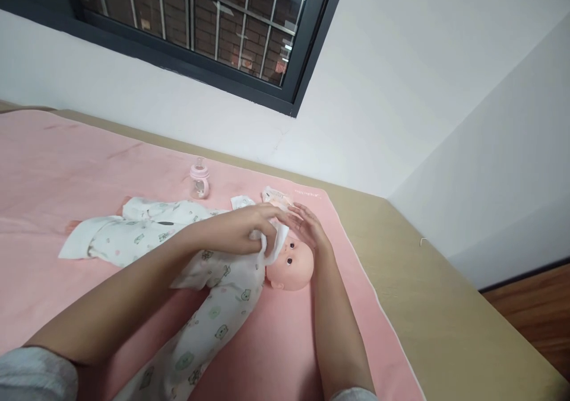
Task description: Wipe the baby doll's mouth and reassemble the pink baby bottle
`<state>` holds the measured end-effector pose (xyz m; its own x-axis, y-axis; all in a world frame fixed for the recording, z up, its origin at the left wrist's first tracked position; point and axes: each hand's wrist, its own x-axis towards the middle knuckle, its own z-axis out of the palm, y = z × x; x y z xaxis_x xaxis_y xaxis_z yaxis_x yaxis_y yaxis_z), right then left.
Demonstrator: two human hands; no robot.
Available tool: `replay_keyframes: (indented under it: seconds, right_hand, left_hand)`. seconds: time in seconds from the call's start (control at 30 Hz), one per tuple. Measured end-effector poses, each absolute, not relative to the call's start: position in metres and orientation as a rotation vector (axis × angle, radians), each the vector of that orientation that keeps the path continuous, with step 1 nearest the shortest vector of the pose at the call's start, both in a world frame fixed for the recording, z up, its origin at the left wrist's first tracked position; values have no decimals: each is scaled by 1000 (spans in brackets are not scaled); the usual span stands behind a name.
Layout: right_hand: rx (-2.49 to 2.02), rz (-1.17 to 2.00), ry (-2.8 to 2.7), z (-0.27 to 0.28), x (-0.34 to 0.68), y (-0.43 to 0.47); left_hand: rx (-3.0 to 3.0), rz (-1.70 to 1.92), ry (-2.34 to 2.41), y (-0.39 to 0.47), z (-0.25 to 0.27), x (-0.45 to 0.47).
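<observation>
The left hand [247, 230] pinches thin white cloth [279, 242], best moved lightly near the bald pink doll [294, 273], right hand [310, 227] loosely spread.

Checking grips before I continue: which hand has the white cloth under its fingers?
The left hand: white cloth hangs from its fingers; the right hand, curved beside the doll's head, shows none.
</observation>
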<state>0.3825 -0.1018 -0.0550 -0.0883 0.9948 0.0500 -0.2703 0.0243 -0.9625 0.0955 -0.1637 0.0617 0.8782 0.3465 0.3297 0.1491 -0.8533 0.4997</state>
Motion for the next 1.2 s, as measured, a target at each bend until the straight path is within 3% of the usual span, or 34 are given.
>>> replay_keyframes:
  seconds: [0.27, 0.53, 0.87, 1.2]
  right_hand:
    - [-947, 816, -1679, 65, 313, -177]
    - [-1180, 551, -1756, 50, 227, -226]
    - [-1212, 560, -1657, 60, 231, -201]
    - [-1274, 1005, -1648, 59, 256, -157]
  left_hand:
    - [2743, 790, 766, -152, 80, 45]
    - [2726, 938, 937, -152, 79, 43]
    - [2654, 971, 1012, -124, 79, 22]
    - [2437, 816, 1211, -111, 77, -14]
